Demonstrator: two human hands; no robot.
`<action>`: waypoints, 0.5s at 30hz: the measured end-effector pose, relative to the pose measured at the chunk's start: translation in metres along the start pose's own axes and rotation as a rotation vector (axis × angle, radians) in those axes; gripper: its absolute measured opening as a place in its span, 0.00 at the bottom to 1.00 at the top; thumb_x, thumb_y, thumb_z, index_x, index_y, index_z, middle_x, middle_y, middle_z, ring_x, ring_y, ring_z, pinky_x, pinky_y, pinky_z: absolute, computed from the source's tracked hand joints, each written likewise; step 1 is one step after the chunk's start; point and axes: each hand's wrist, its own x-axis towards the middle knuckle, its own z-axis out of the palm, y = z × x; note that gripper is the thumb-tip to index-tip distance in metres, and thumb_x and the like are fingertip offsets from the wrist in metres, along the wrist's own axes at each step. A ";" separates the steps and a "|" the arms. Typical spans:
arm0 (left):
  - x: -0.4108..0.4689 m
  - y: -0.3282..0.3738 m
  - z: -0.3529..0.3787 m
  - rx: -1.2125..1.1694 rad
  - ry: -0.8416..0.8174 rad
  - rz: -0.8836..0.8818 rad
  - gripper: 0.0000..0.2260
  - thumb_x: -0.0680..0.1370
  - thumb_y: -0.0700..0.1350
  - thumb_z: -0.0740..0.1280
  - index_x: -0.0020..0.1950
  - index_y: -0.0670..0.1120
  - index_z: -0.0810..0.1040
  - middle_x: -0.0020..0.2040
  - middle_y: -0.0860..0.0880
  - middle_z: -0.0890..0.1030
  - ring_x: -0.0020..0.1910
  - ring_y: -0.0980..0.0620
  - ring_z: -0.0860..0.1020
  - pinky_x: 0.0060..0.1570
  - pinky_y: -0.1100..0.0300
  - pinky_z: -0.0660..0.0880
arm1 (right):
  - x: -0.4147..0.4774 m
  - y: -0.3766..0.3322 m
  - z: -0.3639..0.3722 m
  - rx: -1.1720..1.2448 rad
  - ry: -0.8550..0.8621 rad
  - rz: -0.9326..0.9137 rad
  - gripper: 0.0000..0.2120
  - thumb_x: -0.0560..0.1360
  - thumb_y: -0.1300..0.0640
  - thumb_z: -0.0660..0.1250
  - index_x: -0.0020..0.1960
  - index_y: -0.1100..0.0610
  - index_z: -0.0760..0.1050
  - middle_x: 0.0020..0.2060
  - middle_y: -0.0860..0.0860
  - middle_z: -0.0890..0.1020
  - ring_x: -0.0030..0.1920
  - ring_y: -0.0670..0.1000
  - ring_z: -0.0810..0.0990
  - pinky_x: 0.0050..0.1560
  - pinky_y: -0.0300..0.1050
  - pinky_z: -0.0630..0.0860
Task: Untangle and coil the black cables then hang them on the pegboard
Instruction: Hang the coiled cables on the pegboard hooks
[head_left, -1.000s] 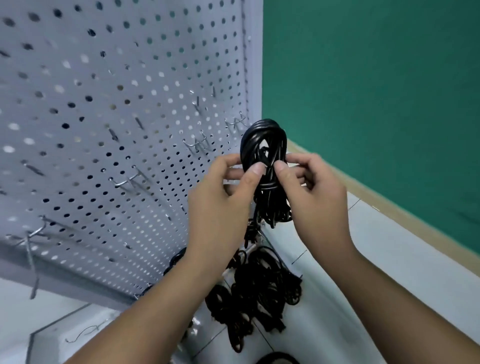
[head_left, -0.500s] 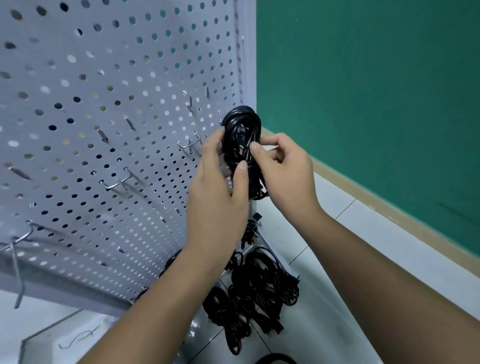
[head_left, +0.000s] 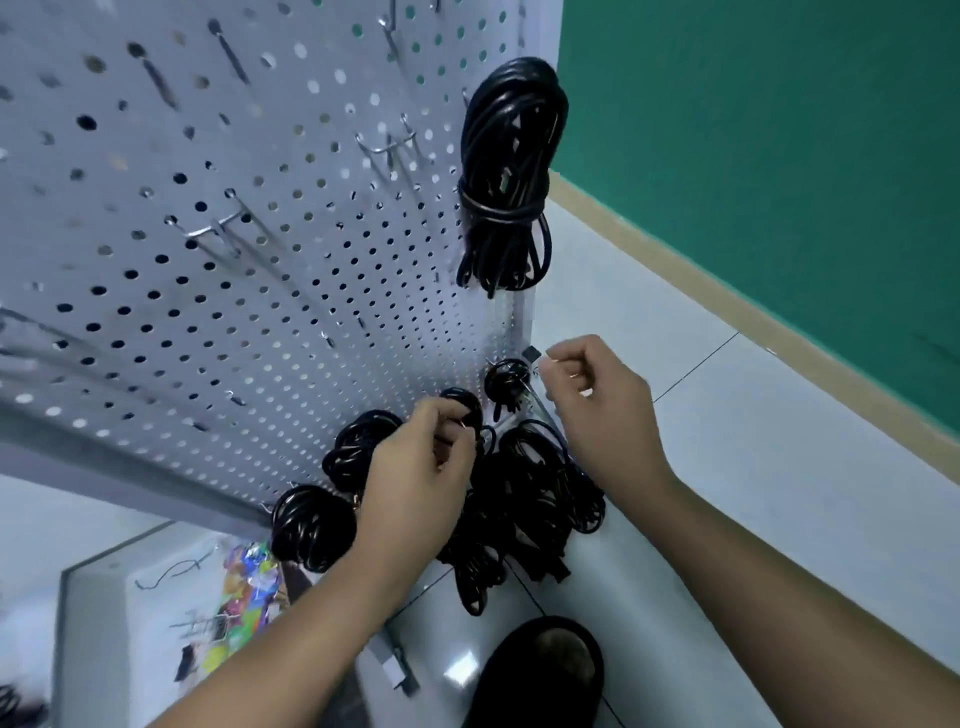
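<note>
The white pegboard (head_left: 234, 260) fills the view from 9 to 12 o'clock, with a green wall (head_left: 779, 156) at 2 o'clock and pale floor tiles (head_left: 753, 441) below it. A coiled black cable (head_left: 506, 171), wrapped round its waist, hangs at the board's right edge. It is well apart from both hands, at about 12 o'clock from the right hand (head_left: 597, 410) and 1 o'clock from the left hand (head_left: 421, 483). More black cable bundles (head_left: 524, 499) hang low on the board, just beside and under the hands (one rounder bundle (head_left: 311, 525) sits at 8 o'clock from the left hand). A dark shoe (head_left: 545, 670) shows at 6 o'clock. The left grip is narrow, fingers curled onto a small cable loop (head_left: 462, 405) at its fingertips. The right hand's fingers are curled tight near the board's edge, but whether that grip holds anything I cannot tell.
</note>
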 end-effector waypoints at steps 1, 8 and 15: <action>-0.005 -0.015 0.005 0.016 -0.016 -0.029 0.05 0.83 0.45 0.70 0.57 0.54 0.80 0.43 0.56 0.84 0.41 0.57 0.82 0.43 0.59 0.78 | -0.011 0.014 0.007 -0.039 -0.034 0.017 0.02 0.83 0.51 0.70 0.51 0.48 0.80 0.42 0.42 0.84 0.45 0.42 0.82 0.47 0.36 0.77; -0.030 -0.111 0.038 0.180 -0.172 -0.204 0.05 0.82 0.43 0.69 0.51 0.54 0.78 0.39 0.57 0.83 0.38 0.60 0.81 0.36 0.65 0.75 | -0.074 0.112 0.062 -0.317 -0.324 0.146 0.03 0.83 0.48 0.70 0.53 0.47 0.80 0.43 0.39 0.83 0.44 0.41 0.82 0.49 0.48 0.83; -0.038 -0.181 0.083 0.339 -0.429 -0.646 0.15 0.82 0.53 0.68 0.60 0.43 0.78 0.53 0.44 0.85 0.54 0.43 0.83 0.45 0.57 0.72 | -0.097 0.160 0.101 -0.426 -0.471 0.232 0.13 0.84 0.50 0.69 0.66 0.54 0.80 0.55 0.48 0.86 0.55 0.50 0.84 0.59 0.52 0.82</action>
